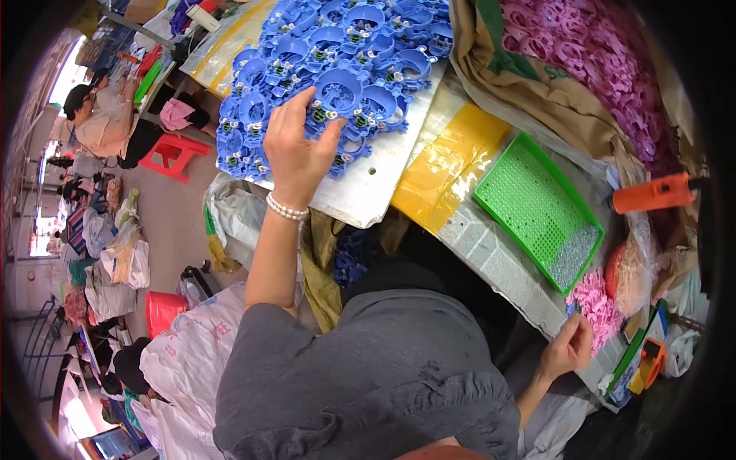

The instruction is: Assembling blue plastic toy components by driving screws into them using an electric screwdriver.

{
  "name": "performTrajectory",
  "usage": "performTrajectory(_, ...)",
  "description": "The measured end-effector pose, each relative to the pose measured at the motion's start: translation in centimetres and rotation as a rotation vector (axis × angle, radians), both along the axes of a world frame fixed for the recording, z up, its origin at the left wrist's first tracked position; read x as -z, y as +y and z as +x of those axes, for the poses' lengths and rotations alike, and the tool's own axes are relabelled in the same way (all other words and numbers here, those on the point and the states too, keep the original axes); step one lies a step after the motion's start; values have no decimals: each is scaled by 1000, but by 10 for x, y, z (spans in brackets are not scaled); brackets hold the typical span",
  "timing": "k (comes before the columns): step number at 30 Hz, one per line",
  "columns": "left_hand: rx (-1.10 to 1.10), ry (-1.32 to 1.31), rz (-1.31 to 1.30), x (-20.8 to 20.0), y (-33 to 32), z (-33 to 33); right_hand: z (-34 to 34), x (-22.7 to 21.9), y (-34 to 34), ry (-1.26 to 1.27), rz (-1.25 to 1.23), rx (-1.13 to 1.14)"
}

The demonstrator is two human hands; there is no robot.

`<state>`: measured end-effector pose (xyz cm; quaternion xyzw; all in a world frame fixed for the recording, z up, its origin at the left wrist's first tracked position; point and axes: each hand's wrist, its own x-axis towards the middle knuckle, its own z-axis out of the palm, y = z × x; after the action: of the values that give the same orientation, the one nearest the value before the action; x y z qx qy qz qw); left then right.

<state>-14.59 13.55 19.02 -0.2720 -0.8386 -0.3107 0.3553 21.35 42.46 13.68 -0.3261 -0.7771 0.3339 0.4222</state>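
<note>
Left hand: my left hand (297, 146) is over the near side of the blue pile, thumb and index finger spread apart; whether they touch a piece I cannot tell.
Right hand: my right hand (569, 349) is curled just below the loose pink pieces (596, 310), thumb and fingertips drawn together; I cannot tell if anything is pinched between them.
Blue pieces: the blue pieces (337, 90) in front of me are glossy, plastic-looking and ring-shaped with small knobs, some with white, green and dark details, heaped on a flat white board (354, 198).
Green tray: to my right, a shallow rectangular green tray (525, 192), its floor full of small holes, has tiny grey bits (576, 251) gathered in its near right corner.
Brown sack: an open, creased brown sack (563, 106) holds many pink ring-like pieces (583, 46).
Clear bag: a crinkled clear bag (635, 280) lies beside the loose pink pieces.
Tape: shiny yellow tape (460, 157) covers the surface between board and tray.
</note>
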Motion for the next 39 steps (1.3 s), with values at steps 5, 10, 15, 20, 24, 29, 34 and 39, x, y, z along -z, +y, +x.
performTrajectory(5, 261, -35, 19, -2, 54, 46, -69, -31, -20, -93, -289, -339)
performTrajectory(10, 462, -125, 59, 14, 95, 90, -151, -50, -31, 50, -458, -513)
performTrajectory(15, 560, -166, 75, 32, 120, 120, -159, -36, -22, -6, -431, -496)
performTrajectory(20, 616, -213, 50, 42, 123, 132, -147, -19, -10, -4, -479, -520)
performTrajectory(24, 660, -406, 108, 44, 120, 140, -141, -20, -5, -52, -385, -518)
performTrajectory(29, 733, -653, 225, 52, 114, 137, -135, -23, 5, -26, -488, -611)
performTrajectory(34, 988, -1483, 481, 41, 115, 141, -134, -42, 9, -59, -479, -696)
performTrajectory(39, 1046, -1844, 534, 47, 120, 145, -132, -49, 7, -195, -464, -819)
